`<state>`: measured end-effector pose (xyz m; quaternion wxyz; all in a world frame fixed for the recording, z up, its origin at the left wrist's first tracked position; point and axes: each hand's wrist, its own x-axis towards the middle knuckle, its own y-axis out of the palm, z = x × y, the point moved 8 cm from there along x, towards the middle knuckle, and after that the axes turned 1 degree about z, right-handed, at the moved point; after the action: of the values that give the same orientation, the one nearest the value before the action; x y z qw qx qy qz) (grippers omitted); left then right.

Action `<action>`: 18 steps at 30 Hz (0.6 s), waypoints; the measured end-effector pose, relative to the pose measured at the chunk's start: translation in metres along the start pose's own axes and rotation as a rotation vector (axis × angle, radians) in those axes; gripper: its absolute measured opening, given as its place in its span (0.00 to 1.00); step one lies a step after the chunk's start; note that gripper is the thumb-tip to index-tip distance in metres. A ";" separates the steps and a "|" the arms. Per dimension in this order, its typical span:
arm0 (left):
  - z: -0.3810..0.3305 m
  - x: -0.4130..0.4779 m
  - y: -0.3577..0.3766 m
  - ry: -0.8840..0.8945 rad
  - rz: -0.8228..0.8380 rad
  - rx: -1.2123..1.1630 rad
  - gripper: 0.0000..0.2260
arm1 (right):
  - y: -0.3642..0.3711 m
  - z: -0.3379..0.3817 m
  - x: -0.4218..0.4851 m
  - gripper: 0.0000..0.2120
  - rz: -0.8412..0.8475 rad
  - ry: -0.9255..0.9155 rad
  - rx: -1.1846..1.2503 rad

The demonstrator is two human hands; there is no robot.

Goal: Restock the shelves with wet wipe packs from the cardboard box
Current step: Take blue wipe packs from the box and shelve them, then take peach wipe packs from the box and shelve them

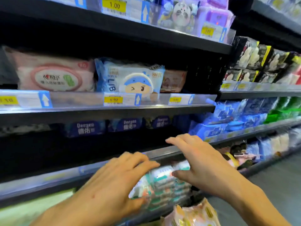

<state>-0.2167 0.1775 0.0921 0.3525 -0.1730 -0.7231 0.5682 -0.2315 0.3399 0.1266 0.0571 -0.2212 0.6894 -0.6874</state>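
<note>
Got left hand [117, 181] curled over the wet wipe pack [162, 185], right hand [203, 163] steadying, fingers spread, thumb on it. Mid-placement, just in front of the shelf [48, 179] edge. Probably needs lifting over that lip, then pushing back.

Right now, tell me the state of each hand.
Left hand: grips the wet wipe packs.
Right hand: open, thumb touching the packs.

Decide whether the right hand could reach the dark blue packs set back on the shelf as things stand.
Probably yes. The right hand is at that shelf's front rail, and only open space lies before the dark blue packs. Its thumb touches the wet wipe bundle, though.
</note>
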 end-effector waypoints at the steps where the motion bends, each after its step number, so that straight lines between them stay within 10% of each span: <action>1: 0.003 -0.003 0.016 -0.010 0.033 -0.028 0.33 | 0.012 -0.004 -0.006 0.38 0.031 0.012 0.009; 18: -0.010 -0.011 0.180 0.010 0.446 -0.326 0.39 | 0.153 -0.067 -0.107 0.39 0.442 0.247 0.112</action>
<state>-0.2288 0.2301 -0.0802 0.1898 -0.3853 -0.7472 0.5072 -0.1959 0.4360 -0.0428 0.1335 0.0240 0.6835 -0.7172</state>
